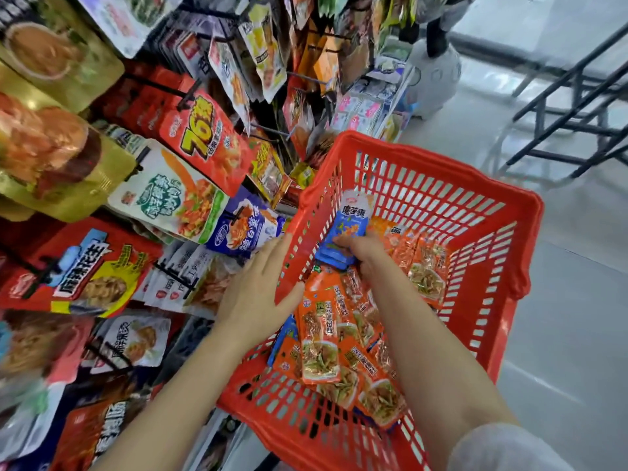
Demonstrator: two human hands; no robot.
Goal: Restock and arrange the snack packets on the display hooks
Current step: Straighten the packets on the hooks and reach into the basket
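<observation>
Two hands reach over a red basket [441, 185]. The left hand [261, 283] is flat with straight fingers, and it rests on the basket's near-left wall. The right hand [362, 249] is inside the basket and grips a small stack of blue packets [346, 232], thumb on top. Orange packets [323, 334] lie piled on the basket floor, under and around that hand. More blue ones may sit beneath them, but I can't tell for sure. To the left, a rack of hooks [190, 93] holds many hanging snack bags [200, 144]. Gray floor [577, 300] shows on the right.
</observation>
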